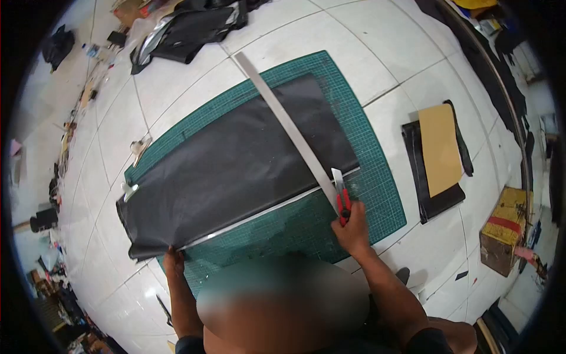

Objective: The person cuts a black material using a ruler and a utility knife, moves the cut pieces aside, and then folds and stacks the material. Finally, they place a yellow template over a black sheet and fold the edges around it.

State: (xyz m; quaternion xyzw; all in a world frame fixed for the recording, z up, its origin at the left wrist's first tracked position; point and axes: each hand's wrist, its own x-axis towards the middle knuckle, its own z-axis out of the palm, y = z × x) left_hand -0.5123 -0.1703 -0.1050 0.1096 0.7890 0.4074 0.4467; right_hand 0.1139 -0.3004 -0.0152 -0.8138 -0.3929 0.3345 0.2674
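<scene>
A black sheet of leather-like material (224,171) lies across a green cutting mat (377,194), with a pale strip along its near edge. Over its right part a long metal ruler (283,121) runs diagonally. My right hand (354,231) is closed around a red utility knife (343,203), its blade pointing away from me beside the ruler's near end. At the sheet's near left corner, my left hand (173,261) pinches the edge. Two metal clips, a bulldog clip (129,190) and another clip (140,148), sit at the left end of sheet and mat.
To the right, a tan card (440,150) rests on folded black pieces (442,203). A yellow and brown box (504,236) stands farther right. Black material (194,32) is heaped beyond the mat on the tiled floor (188,94). Clutter lines the left wall.
</scene>
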